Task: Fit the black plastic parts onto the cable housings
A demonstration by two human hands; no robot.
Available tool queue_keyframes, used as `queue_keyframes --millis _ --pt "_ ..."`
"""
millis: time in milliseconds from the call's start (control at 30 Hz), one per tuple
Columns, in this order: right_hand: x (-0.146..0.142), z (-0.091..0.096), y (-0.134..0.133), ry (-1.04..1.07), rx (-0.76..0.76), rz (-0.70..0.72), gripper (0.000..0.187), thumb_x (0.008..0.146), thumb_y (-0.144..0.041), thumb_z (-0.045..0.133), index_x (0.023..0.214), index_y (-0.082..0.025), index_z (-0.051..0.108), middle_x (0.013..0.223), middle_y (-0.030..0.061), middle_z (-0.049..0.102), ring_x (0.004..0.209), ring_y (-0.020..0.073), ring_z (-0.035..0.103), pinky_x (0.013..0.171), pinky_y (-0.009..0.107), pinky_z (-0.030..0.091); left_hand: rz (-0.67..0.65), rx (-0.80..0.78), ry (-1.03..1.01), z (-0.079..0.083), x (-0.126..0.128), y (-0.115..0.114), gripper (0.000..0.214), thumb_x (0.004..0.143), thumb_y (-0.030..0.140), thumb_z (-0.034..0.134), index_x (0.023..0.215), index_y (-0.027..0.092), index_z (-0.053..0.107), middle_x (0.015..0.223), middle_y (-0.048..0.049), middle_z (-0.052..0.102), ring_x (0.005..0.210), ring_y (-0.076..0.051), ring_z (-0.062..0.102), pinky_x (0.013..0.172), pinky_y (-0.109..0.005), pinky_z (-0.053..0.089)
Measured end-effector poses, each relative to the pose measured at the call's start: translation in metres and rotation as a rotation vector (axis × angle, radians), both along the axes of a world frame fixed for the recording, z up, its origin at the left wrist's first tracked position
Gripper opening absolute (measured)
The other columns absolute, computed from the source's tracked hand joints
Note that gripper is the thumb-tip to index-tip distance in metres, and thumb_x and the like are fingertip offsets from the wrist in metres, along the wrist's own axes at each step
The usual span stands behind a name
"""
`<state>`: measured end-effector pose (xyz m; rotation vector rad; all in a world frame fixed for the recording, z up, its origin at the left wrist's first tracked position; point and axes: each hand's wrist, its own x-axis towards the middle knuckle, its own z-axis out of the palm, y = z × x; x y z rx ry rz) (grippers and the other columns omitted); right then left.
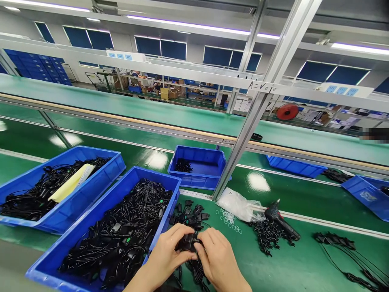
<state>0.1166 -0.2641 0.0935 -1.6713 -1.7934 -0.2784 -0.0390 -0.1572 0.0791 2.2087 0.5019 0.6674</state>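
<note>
Between my two hands is a small black plastic block with a short nozzle-like stub on its right side. My left hand grips the block's body with thumb and fingers. At the stub, my right hand pinches with thumb and forefinger; any small part under those fingertips is hidden. Black cables hang or lie just below the hands. Behind them, several similar black blocks lie in a pile on the green bench.
Left of my hands stand a blue bin of black cabled parts and another blue bin with yellow paper. A smaller bin sits behind. Rightward lie clear rings, a plastic bag, black fittings and a power screwdriver. A metal post rises ahead.
</note>
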Motion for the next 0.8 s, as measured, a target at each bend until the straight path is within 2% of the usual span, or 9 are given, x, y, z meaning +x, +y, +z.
queue_keyframes --millis 100,167,233,333,433,533,600,667,800 --pt "-0.001 -0.02 -0.002 0.123 -0.004 -0.046 0.041 0.105 -0.029 0.031 0.067 -0.022 0.043 0.06 -0.0015 0.049 0.055 0.0145 0.045 0.056 0.029 0.031 -0.004 0.015 0.008 -0.009 0.001 -0.005 0.036 0.079 0.031 0.079 0.11 0.024 0.062 0.099 -0.0041 0.067 0.089 -0.02 0.067 0.079 -0.028 0.057" --pt "-0.002 -0.036 -0.004 0.36 -0.079 -0.027 0.045 0.105 -0.044 0.03 0.069 -0.022 0.047 0.06 -0.0024 0.051 0.053 0.0138 0.048 0.053 0.027 0.033 0.044 0.009 0.018 -0.019 0.004 -0.011 0.034 0.082 0.023 0.073 0.113 0.025 0.06 0.103 -0.0047 0.065 0.091 -0.02 0.068 0.081 -0.028 0.057" --pt "-0.005 -0.048 -0.007 0.586 -0.179 0.058 0.04 0.099 -0.058 0.04 0.094 -0.023 0.058 0.077 -0.0007 0.063 0.061 0.0145 0.057 0.055 0.025 0.042 0.092 -0.005 0.016 -0.03 0.007 -0.019 0.033 0.084 0.014 0.063 0.113 0.027 0.059 0.107 -0.0054 0.063 0.093 -0.02 0.068 0.08 -0.029 0.058" --pt "-0.01 -0.056 -0.012 0.8 -0.187 0.051 0.045 0.092 -0.058 0.054 0.121 -0.023 0.054 0.102 0.0032 0.07 0.076 0.0163 0.066 0.068 0.024 0.051 0.078 -0.09 -0.039 -0.051 0.011 -0.033 0.043 0.084 0.011 0.054 0.124 0.028 0.054 0.122 -0.0104 0.059 0.092 -0.02 0.068 0.074 -0.028 0.059" --pt "-0.001 -0.057 -0.013 0.998 -0.201 -0.122 0.042 0.089 -0.059 0.058 0.107 -0.021 0.059 0.074 -0.0006 0.067 0.057 0.0154 0.061 0.058 0.025 0.049 0.023 -0.351 -0.018 -0.071 0.008 -0.042 0.073 0.078 0.014 0.062 0.145 0.027 0.035 0.135 -0.0159 0.054 0.068 -0.014 0.067 0.052 -0.023 0.055" --pt "0.028 -0.062 0.003 1.126 -0.224 -0.238 0.047 0.087 -0.063 0.057 0.108 -0.02 0.057 0.054 -0.0062 0.052 0.048 0.0152 0.051 0.051 0.025 0.042 -0.118 -0.567 0.142 -0.085 -0.009 -0.038 0.074 0.072 0.013 0.068 0.141 0.025 0.044 0.107 -0.0081 0.07 0.064 -0.014 0.067 0.056 -0.022 0.055" --pt "0.05 -0.075 0.026 1.17 -0.261 -0.251 0.052 0.087 -0.068 0.054 0.11 -0.021 0.054 0.054 -0.0069 0.048 0.051 0.0152 0.048 0.052 0.026 0.04 -0.225 -0.639 0.185 -0.09 -0.025 -0.025 0.063 0.072 0.017 0.071 0.132 0.025 0.054 0.095 -0.0037 0.074 0.079 -0.018 0.07 0.075 -0.027 0.058" --pt "0.065 -0.098 0.057 1.197 -0.388 -0.225 0.059 0.081 -0.074 0.054 0.107 -0.021 0.052 0.056 -0.0072 0.046 0.05 0.0142 0.045 0.051 0.026 0.038 -0.201 -0.675 0.154 -0.093 -0.041 0.002 0.06 0.074 0.026 0.073 0.132 0.024 0.057 0.104 -0.005 0.075 0.094 -0.021 0.07 0.088 -0.032 0.056" --pt "0.064 -0.154 0.115 1.182 -0.595 -0.255 0.056 0.075 -0.076 0.057 0.085 -0.021 0.049 0.047 -0.0104 0.039 0.039 0.0107 0.036 0.04 0.024 0.027 0.342 -0.415 0.232 -0.101 -0.055 0.094 0.04 0.087 0.044 0.053 0.114 0.021 0.069 0.113 -0.0071 0.074 0.102 -0.022 0.068 0.092 -0.031 0.052"
